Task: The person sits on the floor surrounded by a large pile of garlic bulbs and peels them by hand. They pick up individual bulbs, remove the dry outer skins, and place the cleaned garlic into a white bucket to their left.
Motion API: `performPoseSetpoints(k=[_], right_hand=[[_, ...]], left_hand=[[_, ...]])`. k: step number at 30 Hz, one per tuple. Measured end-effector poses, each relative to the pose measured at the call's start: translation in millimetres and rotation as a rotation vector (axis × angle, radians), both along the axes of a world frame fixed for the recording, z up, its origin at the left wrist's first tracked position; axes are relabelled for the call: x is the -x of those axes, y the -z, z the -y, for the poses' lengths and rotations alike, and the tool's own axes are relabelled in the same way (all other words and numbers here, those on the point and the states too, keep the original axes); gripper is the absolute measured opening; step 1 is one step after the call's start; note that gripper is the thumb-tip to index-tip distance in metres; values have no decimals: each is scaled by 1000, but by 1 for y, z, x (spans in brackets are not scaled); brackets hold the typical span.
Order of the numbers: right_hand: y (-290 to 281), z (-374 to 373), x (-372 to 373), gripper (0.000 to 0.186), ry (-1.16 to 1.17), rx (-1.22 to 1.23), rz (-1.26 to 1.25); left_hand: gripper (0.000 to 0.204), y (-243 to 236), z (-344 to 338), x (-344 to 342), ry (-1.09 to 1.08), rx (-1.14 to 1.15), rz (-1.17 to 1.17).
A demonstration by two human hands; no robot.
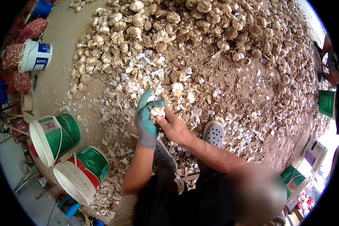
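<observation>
My left hand [147,119] wears a grey and green coated glove and is closed round a whitish garlic bulb [157,113], its index finger stretched out away from me. Bare, my right hand [174,127] meets it from the right, thumb and fingers pressed on the same bulb. Both hands are over a litter of white garlic skins [139,77] on the ground. Beyond them rises a big heap of whole garlic bulbs [203,22], many with dry roots.
A green and white bucket [66,132] and a red, green and white bucket [92,165] are at the left. Farther off are a pale bucket [39,56] and red mesh sacks [33,30]. More buckets [294,180] line the right, where another person's arm [332,77] shows. My grey clog [214,133] rests among skins.
</observation>
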State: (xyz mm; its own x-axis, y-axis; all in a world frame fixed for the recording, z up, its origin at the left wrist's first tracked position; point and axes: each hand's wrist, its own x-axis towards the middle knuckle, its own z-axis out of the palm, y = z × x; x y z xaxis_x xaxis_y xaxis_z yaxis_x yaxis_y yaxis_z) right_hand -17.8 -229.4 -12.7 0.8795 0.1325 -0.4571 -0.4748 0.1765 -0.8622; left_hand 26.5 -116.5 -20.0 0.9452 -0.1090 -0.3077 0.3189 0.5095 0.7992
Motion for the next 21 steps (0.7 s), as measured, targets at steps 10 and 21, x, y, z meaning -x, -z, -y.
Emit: performPoseSetpoints(k=[10, 21], right_hand=[[-24, 29, -22, 49, -80, 576, 308], [-6, 13, -19, 18, 263, -416, -202]], left_hand=[[57, -38, 2, -3, 279, -145, -72], [57, -14, 22, 19, -161, -302, -231]])
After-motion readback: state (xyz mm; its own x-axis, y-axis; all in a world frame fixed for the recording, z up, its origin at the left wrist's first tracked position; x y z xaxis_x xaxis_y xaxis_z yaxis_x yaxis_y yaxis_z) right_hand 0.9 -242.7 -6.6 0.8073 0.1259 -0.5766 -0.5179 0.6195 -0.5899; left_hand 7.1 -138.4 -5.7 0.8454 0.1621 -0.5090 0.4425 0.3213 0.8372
